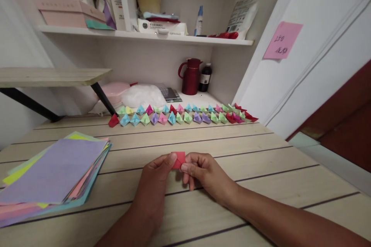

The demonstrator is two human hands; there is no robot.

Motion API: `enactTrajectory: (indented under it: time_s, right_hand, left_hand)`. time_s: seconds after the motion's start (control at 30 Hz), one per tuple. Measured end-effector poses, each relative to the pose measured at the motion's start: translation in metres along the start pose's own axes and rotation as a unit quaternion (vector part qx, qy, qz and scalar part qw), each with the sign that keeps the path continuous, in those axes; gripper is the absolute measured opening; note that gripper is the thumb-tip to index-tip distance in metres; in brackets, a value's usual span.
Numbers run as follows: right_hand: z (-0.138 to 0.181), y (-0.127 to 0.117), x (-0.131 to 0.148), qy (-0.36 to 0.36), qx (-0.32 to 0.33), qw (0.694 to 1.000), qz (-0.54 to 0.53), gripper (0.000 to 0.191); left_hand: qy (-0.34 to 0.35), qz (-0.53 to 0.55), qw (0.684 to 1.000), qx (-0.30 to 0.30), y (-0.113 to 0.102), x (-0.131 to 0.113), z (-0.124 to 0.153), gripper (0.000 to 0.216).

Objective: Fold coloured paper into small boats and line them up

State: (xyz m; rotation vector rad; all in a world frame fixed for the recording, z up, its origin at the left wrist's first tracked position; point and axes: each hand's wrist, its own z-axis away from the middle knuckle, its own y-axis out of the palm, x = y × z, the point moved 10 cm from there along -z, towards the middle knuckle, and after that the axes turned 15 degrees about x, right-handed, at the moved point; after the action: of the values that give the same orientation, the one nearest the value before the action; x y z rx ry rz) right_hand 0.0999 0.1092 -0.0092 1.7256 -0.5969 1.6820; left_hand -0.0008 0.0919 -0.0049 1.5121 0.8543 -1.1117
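A small folded square of red paper (179, 159) is held up between my two hands, a little above the slatted wooden table (243, 154). My left hand (158, 171) pinches its left side, the thumb lying on the near face. On the other side, my right hand (201, 170) grips the lower right edge between thumb and index finger, with its other fingers curled below. A diagonal crease or flap edge shows on the paper. Fingers behind it are partly hidden.
Two rows of small folded paper boats (164, 118) in many colours line the table's far edge. A stack of coloured paper sheets (58, 170) lies at left, near a raised wooden shelf (52, 77). Behind stand a red jug (191, 77) and a dark bottle (205, 78).
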Motion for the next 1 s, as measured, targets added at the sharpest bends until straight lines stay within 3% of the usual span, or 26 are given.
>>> enactTrajectory:
  time_s: [0.1,0.4,0.67,0.87,1.0]
  right_hand:
    - [0.0,-0.001,0.004,-0.011,0.002,0.999,0.034,0.034]
    - [-0.003,-0.005,-0.001,0.001,0.006,0.998,0.055,0.031]
    - [0.006,-0.006,0.013,-0.041,-0.032,0.985,0.162,0.027]
    - [0.0,-0.012,0.0,0.001,-0.022,0.997,0.067,0.029]
    - [0.0,-0.019,-0.001,-0.002,-0.039,0.999,0.022,0.032]
  left_hand:
    - [0.004,-0.021,1.0,0.01,0.002,-0.002,-0.001,0.03]
    - [-0.004,-0.175,0.984,-0.031,-0.006,-0.001,0.002,0.02]
    - [0.105,-0.328,0.937,-0.063,-0.001,-0.032,0.004,0.016]
    - [0.025,-0.24,0.97,-0.026,-0.004,-0.014,-0.006,0.018]
    - [0.03,-0.142,0.989,-0.018,-0.005,-0.01,-0.008,0.019]
